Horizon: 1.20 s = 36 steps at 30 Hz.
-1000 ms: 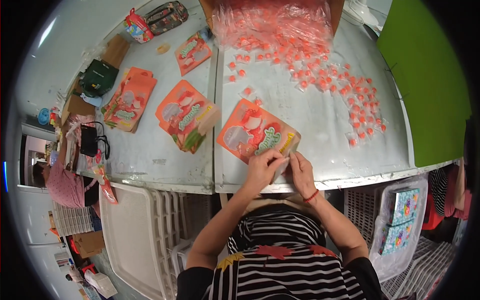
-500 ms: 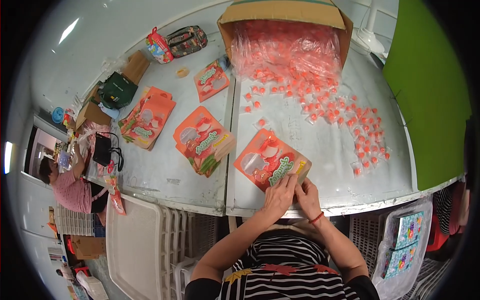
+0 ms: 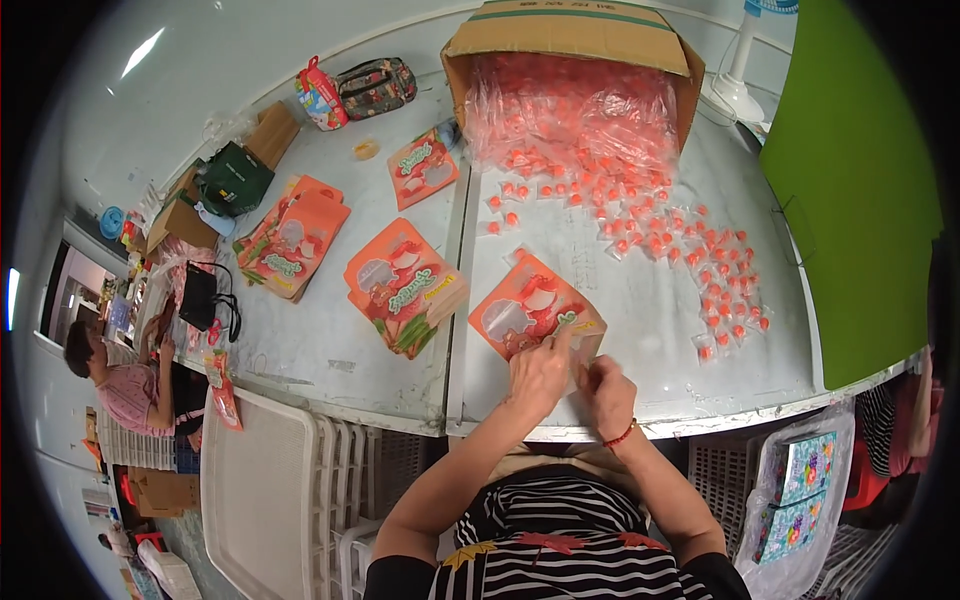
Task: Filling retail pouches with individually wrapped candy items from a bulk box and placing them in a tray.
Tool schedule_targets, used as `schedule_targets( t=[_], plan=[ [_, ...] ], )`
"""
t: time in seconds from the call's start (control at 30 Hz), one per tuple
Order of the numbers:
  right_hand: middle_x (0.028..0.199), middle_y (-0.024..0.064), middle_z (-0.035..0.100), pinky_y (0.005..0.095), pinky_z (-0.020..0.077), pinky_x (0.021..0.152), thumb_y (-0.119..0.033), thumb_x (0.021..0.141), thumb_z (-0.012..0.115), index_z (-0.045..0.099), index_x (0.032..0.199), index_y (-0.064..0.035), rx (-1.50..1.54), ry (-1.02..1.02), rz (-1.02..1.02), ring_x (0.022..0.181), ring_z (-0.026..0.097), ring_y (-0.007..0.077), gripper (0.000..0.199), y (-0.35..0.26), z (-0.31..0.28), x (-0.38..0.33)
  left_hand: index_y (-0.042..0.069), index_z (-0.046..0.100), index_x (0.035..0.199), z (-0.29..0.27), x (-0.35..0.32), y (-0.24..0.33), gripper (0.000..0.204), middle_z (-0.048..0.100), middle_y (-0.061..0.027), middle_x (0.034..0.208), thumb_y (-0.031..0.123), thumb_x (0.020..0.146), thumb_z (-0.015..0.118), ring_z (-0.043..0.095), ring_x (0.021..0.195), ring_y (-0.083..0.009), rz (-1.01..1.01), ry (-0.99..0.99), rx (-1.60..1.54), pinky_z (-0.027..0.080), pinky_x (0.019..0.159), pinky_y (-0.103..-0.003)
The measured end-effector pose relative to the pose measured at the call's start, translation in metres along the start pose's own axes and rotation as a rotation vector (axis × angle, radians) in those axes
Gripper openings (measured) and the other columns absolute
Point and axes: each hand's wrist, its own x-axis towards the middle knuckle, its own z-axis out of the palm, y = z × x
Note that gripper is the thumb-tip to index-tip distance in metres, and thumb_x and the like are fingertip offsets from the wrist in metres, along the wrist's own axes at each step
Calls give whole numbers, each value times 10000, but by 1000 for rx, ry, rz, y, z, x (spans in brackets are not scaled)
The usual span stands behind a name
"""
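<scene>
2 hands (image 3: pixel 572 380) grip glossy pouch (image 3: pixel 530 312).

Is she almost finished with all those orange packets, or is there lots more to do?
Lots more, it seems. Both hands, left hand and right hand, work at one orange pouch. Three stacks of orange pouches lie farther left; whether those are done can't be told. Many small orange sachets still lie spread over the table, more spilling from the cardboard box.

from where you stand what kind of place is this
Probably a small packing workshop. A cardboard box lies tipped on the white table, spilling many small orange wrapped pieces. Stacks of orange pouches wait nearby, and both hands, left hand and right hand, work at one orange pouch.
</scene>
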Motion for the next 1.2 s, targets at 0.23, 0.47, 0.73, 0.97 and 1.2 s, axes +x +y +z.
schedule_targets(
  t=[0.23, 0.47, 0.73, 0.97, 1.2],
  plan=[
    [585, 52, 574, 343, 416, 395, -194, 928, 550, 597, 971, -29, 804, -854, 874, 413, 512, 166, 177, -6, -26, 32, 7, 533, 1109, 8, -6, 10, 341, 645, -173, 836, 39, 773, 580, 660, 680, -334, 135, 14, -48, 533, 538, -421],
    [1087, 119, 625, 322, 509, 861, -177, 988, 428, 547, 1173, -13, 1423, -459, 1133, 950, 620, 192, 275, -13, -26, 35, 70, 547, 1157, 20, -20, 16, 350, 637, -168, 825, 20, 811, 567, 647, 665, -356, 146, 97, -141, 528, 516, -430],
    [1099, 128, 620, 348, 528, 864, -131, 967, 408, 528, 1195, -3, 1602, -641, 1121, 977, 618, 225, 288, -1, -18, 40, -11, 546, 1129, 9, -26, 41, 349, 630, -157, 787, 18, 784, 593, 647, 650, -309, 223, 170, -263, 528, 527, -367],
    [1161, 143, 605, 333, 514, 886, -133, 956, 445, 498, 1249, 21, 1264, -696, 556, 1050, 599, 226, 335, 18, -17, 52, -6, 487, 1227, 1, -33, 57, 564, 606, -173, 991, 181, 744, 709, 625, 901, -314, 460, -130, -366, 526, 741, -385],
    [1326, 145, 499, 350, 418, 1018, -157, 979, 413, 433, 1333, 8, 990, -662, 421, 1236, 479, 233, 391, 19, -22, 32, 46, 310, 1419, -21, -6, 29, 1071, 244, -233, 1464, 461, 564, 803, 250, 1324, -467, 512, -246, -51, 185, 1071, -617]
  ],
)
